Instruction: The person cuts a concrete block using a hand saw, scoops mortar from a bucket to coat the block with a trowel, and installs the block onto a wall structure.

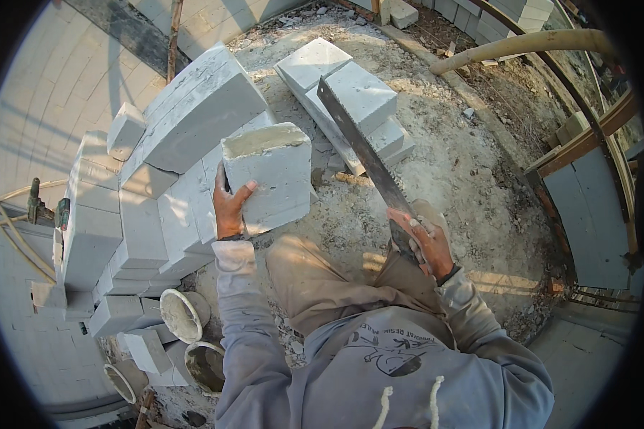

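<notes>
My left hand [230, 206] grips the left side of a pale concrete block [277, 182], thumb across its near face. Greyish mortar or dust coats the block's upper edge, and stacked blocks stand right behind it. In my right hand [429, 242] is a handsaw [361, 146], held by its reddish handle. Its long toothed blade points up and away to the left, apart from the block in my left hand. Beyond the blade lies a small pile of light blocks [358, 89] on the dusty ground.
A stepped stack of blocks [143, 222] rises on the left, with a power drill [63, 213] by its far side. Buckets [182, 314] stand near my left elbow. At the right are a curved pale pole [522, 50] and wooden framing [587, 139]. Rubble covers the ground.
</notes>
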`<state>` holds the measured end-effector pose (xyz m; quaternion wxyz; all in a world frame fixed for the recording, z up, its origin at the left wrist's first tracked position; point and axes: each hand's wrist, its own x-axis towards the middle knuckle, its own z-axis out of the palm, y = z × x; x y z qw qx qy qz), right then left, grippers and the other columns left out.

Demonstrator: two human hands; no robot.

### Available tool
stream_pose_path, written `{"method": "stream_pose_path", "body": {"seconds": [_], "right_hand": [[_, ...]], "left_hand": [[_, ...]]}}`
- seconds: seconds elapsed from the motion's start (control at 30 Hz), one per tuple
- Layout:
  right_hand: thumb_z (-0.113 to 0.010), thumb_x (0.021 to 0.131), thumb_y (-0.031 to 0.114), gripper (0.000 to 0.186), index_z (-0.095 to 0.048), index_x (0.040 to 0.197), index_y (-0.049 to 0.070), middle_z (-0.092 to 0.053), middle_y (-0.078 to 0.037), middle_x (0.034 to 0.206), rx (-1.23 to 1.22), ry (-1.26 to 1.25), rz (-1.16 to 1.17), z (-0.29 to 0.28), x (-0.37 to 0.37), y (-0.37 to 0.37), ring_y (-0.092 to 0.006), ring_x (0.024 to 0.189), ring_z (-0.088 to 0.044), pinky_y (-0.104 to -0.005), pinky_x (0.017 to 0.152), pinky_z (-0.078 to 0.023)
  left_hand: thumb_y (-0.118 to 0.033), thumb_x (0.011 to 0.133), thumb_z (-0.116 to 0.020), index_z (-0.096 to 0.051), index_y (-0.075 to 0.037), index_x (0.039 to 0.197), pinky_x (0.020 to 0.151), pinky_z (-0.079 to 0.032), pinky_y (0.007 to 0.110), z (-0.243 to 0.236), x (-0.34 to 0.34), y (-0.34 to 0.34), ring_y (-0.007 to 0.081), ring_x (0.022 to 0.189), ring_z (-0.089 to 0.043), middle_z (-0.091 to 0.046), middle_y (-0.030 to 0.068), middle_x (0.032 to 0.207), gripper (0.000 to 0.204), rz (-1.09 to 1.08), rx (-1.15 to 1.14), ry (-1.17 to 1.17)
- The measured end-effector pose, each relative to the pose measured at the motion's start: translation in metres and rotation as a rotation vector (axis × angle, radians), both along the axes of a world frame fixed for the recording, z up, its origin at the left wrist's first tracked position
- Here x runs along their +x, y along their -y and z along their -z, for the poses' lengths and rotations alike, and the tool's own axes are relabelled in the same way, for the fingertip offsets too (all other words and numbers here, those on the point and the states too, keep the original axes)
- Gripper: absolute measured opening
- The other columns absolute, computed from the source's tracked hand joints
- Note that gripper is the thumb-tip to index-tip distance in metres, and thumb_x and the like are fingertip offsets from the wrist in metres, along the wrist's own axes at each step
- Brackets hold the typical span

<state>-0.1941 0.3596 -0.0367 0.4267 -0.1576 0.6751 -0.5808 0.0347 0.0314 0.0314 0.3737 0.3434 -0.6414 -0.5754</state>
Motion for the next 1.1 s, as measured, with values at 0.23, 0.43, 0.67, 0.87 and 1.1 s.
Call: {"method": "stream_pose_path", "body": {"seconds": [0.23,0.43,0.67,0.87,1.1], "right_hand": [[-0.057,0.091,0.028,0.039,-0.058,0.121,0.003,-0.062,-0.010,0.072,-0.213,-0.713,-0.121,-0.032,-0.019,0.025,-0.0250,0.061,-0.059,-0.0352,0.058,-0.045],[-0.059,0.087,0.028,0.037,-0.061,0.118,0.008,-0.063,-0.019,0.077,-0.157,-0.808,-0.318,-0.066,0.010,0.071,-0.0368,0.072,-0.061,-0.0415,0.063,-0.047],[-0.056,0.090,0.026,0.032,-0.063,0.116,0.008,-0.061,-0.013,0.069,0.013,-0.550,-0.292,0.062,0.008,0.059,-0.0233,0.063,-0.059,-0.0367,0.059,-0.045],[-0.055,0.092,0.025,0.037,-0.059,0.119,0.001,-0.053,0.002,0.068,0.019,-0.074,-0.109,0.018,0.021,0.059,-0.0058,0.060,-0.048,-0.0243,0.053,-0.039],[-0.055,0.092,0.021,0.040,-0.053,0.124,-0.003,-0.052,0.004,0.073,-0.085,-0.033,-0.062,0.013,0.021,0.057,-0.0038,0.059,-0.045,-0.0213,0.052,-0.037]], "left_hand": [[-0.033,0.058,-0.082,-0.033,0.008,0.137,0.101,-0.037,0.037,-0.012,-0.009,0.006,0.0315,0.118,-0.047,-0.048,0.0231,0.127,0.101,-0.110,-0.396,0.282],[-0.039,0.057,-0.081,-0.036,0.006,0.136,0.105,-0.032,0.040,-0.022,-0.009,0.014,0.0370,0.123,-0.043,-0.047,0.0265,0.129,0.101,-0.190,-0.657,0.668],[-0.045,0.054,-0.081,-0.038,0.002,0.137,0.106,-0.028,0.046,0.007,-0.002,0.048,0.0375,0.128,-0.038,-0.043,0.0227,0.135,0.105,-0.216,-0.467,0.816],[-0.045,0.055,-0.081,-0.043,0.004,0.132,0.102,-0.034,0.044,0.008,-0.001,0.084,0.0365,0.119,-0.048,-0.053,0.0240,0.125,0.098,-0.232,-0.310,0.728],[-0.035,0.064,-0.080,-0.052,0.008,0.118,0.085,-0.048,0.039,0.005,0.010,0.060,0.0268,0.093,-0.063,-0.063,0.0169,0.107,0.074,-0.238,0.085,0.246]]}}
